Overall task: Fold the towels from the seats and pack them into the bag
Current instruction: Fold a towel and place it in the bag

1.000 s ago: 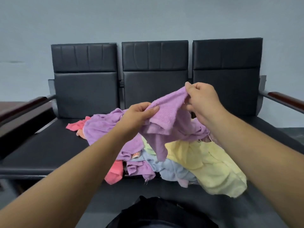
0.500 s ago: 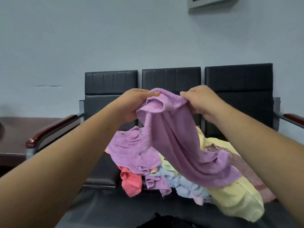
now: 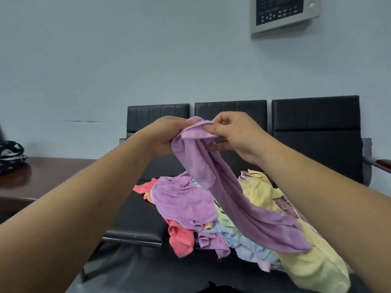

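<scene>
A purple towel (image 3: 224, 187) hangs from both my hands in front of the black seats (image 3: 139, 216). My left hand (image 3: 167, 134) grips its top edge from the left, and my right hand (image 3: 234, 132) pinches the same edge close beside it. The towel's lower end trails down onto a pile of towels (image 3: 254, 246) on the seats: another purple one (image 3: 182, 204), a pink one (image 3: 179, 240), a light blue one (image 3: 249, 248) and a yellow one (image 3: 313, 267). A sliver of a black bag (image 3: 220, 289) shows at the bottom edge.
A dark wooden table (image 3: 48, 174) stands at the left with a black patterned item (image 3: 10, 155) on it. A wooden armrest (image 3: 380, 163) juts out at the right. A grey wall panel (image 3: 283, 13) hangs above the seats.
Both hands have lifted the purple towel higher and come closer together at its top edge. The view has tilted up, so more wall shows and the bag is almost out of view.
</scene>
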Demonstrator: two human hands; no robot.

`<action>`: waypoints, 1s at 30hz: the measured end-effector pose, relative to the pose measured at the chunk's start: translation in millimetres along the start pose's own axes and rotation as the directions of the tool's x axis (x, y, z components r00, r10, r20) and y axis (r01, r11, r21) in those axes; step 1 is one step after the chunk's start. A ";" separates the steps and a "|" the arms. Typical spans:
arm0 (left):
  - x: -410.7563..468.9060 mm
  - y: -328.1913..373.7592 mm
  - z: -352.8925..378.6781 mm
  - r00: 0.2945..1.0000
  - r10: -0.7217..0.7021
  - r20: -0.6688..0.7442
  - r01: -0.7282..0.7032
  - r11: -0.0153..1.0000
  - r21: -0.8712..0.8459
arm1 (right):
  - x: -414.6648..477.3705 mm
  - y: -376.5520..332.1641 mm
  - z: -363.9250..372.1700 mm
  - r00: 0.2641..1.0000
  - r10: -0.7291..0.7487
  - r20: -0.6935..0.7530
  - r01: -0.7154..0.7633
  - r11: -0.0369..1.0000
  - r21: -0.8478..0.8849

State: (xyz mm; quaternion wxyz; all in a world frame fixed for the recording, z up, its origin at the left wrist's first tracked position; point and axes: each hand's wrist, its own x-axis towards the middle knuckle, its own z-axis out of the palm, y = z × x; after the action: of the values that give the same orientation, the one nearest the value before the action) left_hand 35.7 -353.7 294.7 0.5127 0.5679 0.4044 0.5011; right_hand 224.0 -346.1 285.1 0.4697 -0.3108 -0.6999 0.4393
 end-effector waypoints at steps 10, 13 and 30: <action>-31.5 38.7 -32.1 0.970 0.225 0.094 -0.244 0.899 0.364 | 12.8 -40.3 8.1 0.987 0.139 0.084 -0.158 0.938 0.307; -34.0 23.9 -50.4 0.992 0.122 0.026 -0.095 0.600 0.794 | 11.3 -20.5 0.0 0.973 0.231 -0.006 -0.224 0.949 0.224; -28.3 -17.5 -65.7 0.984 0.157 -0.088 0.038 0.292 0.956 | 10.8 69.4 -19.5 0.984 0.055 0.169 0.099 0.621 -0.778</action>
State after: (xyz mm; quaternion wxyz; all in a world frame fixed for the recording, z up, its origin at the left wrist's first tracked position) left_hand -32.8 -367.0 271.2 0.0210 0.7323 0.6420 0.2264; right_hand 239.7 -301.5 229.7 0.2293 -0.4356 -0.8634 0.1105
